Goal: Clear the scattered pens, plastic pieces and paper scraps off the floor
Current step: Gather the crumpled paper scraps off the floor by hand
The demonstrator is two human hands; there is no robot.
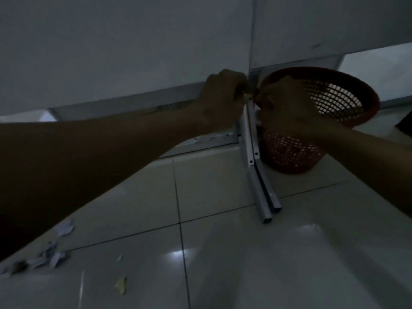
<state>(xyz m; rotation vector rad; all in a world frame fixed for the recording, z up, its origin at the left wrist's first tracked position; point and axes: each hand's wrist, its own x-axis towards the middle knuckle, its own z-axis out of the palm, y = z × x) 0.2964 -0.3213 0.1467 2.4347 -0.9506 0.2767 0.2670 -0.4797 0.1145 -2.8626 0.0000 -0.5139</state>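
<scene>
Dimly lit throughout; detail is poor and much is in shadow.

Left hand [225, 94]: upper centre of the frame, fingers curled into a fist; whether it holds anything cannot be made out. Its forearm runs off the left edge.

Right hand [283, 103]: just right of centre, at the near rim of the basket, fingers bent; the fingertips are too dark to tell if something is pinched. Its forearm leaves the frame at the right edge.

Red mesh basket [347, 101]: upper right, tilted with its mouth toward the camera, its near rim partly hidden behind the right hand. Contents not discernible.

Paper scraps [51, 253]: lower left of the frame, on the tiled floor [223, 253], partly cut off by the left forearm and the frame edge.

Yellowish scrap [121, 285]: bottom, left of centre, lying apart from the rest; material unclear.

Metal legs [260, 188]: two pale tubes at centre, side by side, running from between the hands down to the floor.

White panels [133, 41]: upper half of the frame.
</scene>
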